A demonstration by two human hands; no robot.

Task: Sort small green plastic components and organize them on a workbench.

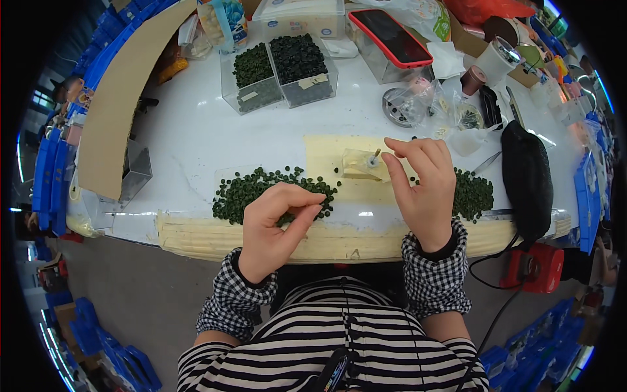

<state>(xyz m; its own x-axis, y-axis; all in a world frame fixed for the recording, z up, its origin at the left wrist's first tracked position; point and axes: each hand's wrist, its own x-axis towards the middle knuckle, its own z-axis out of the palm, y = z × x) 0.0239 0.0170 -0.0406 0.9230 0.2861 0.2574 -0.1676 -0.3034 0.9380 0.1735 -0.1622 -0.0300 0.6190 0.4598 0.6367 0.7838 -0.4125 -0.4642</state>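
My left hand is over the left pile of small dark green round pieces, thumb and forefinger pinched together. Whatever is between those fingertips is too small to make out. To the right, my right hand has its thumb and forefinger apart, with nothing visible between them. Those fingertips are just right of a small block wrapped in yellowish tape, from which a short metal pin sticks up. Part of the right pile of green pieces is hidden behind my right hand. A few loose pieces lie near the block.
Two clear bins, one of green pieces and one of black pieces, stand at the back. A red-cased phone rests on a clear box. Tweezers and a black pouch-like object lie right. Cardboard stands left.
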